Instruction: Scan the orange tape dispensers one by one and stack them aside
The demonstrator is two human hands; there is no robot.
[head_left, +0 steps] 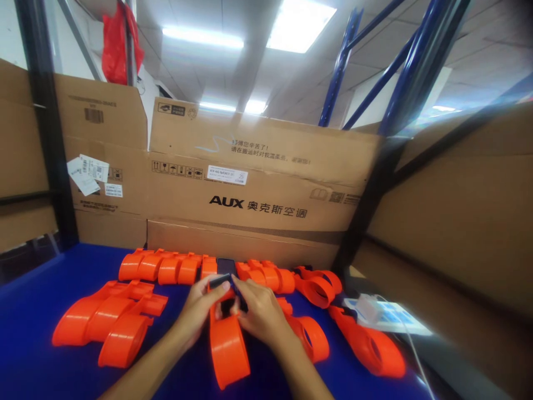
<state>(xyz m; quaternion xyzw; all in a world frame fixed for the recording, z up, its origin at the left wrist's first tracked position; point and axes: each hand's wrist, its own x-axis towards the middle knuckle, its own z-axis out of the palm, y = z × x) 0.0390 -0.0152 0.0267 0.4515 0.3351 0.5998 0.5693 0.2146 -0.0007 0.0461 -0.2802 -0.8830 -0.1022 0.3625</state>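
An orange looped plastic piece (229, 350) hangs below my two hands, its wide loop toward me. My left hand (200, 305) is closed around its upper end, with the thumb along a small dark bar-shaped part (220, 281) there. From the other side my right hand (256, 305) is closed on the same end, its fingertips at the dark part. What exactly lies between the fingers is partly hidden. Just behind the hands, a dark rectangular object (226, 266) stands among the orange pieces.
Several orange looped pieces (169, 268) line the back of the blue surface (29, 311). More orange pieces (106, 319) lie at left, and others (370, 344) at right. A cardboard wall (250, 194) stands behind. A white power strip (391, 315) with a cable sits at right.
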